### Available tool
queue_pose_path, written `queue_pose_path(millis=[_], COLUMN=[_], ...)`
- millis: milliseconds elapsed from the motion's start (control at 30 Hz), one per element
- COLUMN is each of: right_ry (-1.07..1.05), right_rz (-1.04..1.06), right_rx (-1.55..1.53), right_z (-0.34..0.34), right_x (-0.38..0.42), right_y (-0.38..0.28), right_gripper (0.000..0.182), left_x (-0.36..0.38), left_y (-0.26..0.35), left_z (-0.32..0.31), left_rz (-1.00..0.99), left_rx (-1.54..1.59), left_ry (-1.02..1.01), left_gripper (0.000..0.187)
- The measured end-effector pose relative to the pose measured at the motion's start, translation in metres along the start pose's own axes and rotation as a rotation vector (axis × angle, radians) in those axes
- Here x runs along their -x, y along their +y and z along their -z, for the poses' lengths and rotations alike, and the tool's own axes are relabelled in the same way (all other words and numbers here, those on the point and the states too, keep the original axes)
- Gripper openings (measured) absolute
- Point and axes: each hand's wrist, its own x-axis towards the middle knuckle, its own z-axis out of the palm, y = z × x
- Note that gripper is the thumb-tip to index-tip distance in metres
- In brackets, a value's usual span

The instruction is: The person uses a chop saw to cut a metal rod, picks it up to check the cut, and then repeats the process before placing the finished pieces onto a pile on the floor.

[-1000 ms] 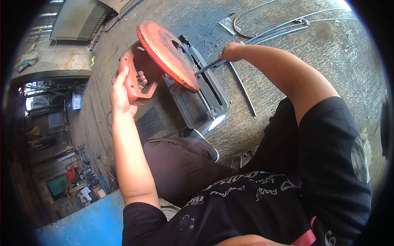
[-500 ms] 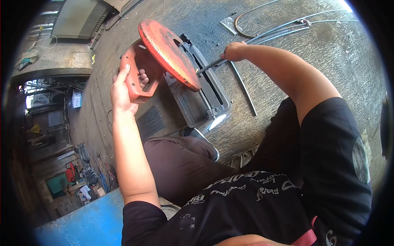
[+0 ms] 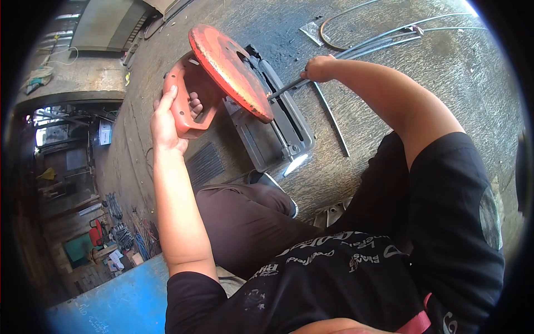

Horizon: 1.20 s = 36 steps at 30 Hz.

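Note:
My left hand [image 3: 169, 119] is wrapped round the red handle [image 3: 181, 100] of a cut-off saw. The saw's round red guard [image 3: 228, 69] tilts above its grey base [image 3: 264, 145]. My right hand [image 3: 320, 68] is closed round a dark metal rod [image 3: 289, 88], whose near end lies at the guard's lower right edge. A small orange glow shows where rod and guard meet. The disc is mostly hidden under the guard.
Several long rods [image 3: 384, 40] stretch to the upper right. A single thin rod [image 3: 332, 119] lies right of the base. Short cut rods [image 3: 206, 165] lie left of it. A blue surface [image 3: 117, 295] is at the lower left, near tools and scrap.
Both hands keep their holds and have hardly moved. The orange glow at the rod's end looks slightly larger.

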Motion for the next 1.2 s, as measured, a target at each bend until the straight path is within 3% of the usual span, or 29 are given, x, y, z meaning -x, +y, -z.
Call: queue_pose_path(millis=[1200], right_ry=[0.001], right_rz=[0.002], right_rx=[0.002], right_z=[-0.0031], right_x=[-0.0052], right_y=[0.0014], right_gripper=[0.057], left_x=[0.0006], left_y=[0.0007], left_z=[0.0012], left_rz=[0.002], left_rx=[-0.024], left_ry=[-0.015], left_gripper=[0.048])
